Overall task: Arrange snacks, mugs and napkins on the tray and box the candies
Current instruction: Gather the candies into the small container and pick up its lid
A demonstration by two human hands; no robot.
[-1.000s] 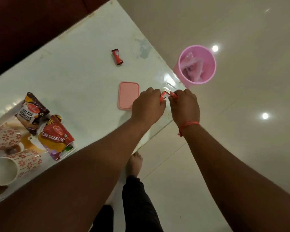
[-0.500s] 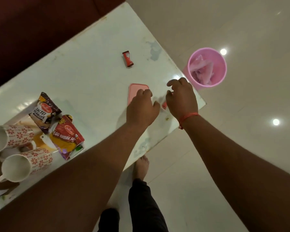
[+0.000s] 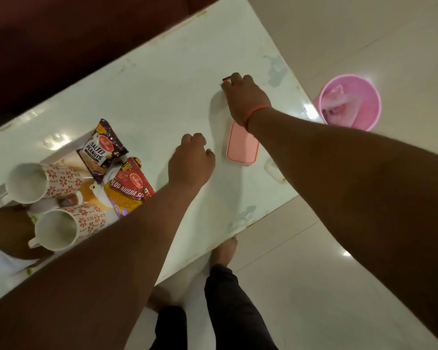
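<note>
My right hand [image 3: 244, 98] reaches across the white table [image 3: 149, 97], its fingers closed over a small red candy [image 3: 226, 79] of which only one end shows. Fingers curled and holding nothing, my left hand [image 3: 190, 161] rests on the table. A pink lid [image 3: 242, 147] lies flat between the hands, partly under my right forearm. Just right of it a corner of the clear candy box [image 3: 273, 170] shows. On the tray [image 3: 66, 150] at the left lie two flowered mugs [image 3: 28, 183] [image 3: 57, 229] on their sides, a salted peanuts pack [image 3: 103, 150] and an aloo bhujia pack [image 3: 129, 189].
A pink bin [image 3: 350, 102] with plastic wrappers in it stands on the floor beyond the table's right corner. The table's near edge runs diagonally, and my feet [image 3: 225, 251] are right below it. A dark red sofa lies behind the far edge.
Both hands have left the clear box at the table's corner. My right hand has moved up and away to the red candy and covered it; my left hand has drawn back to the left.
</note>
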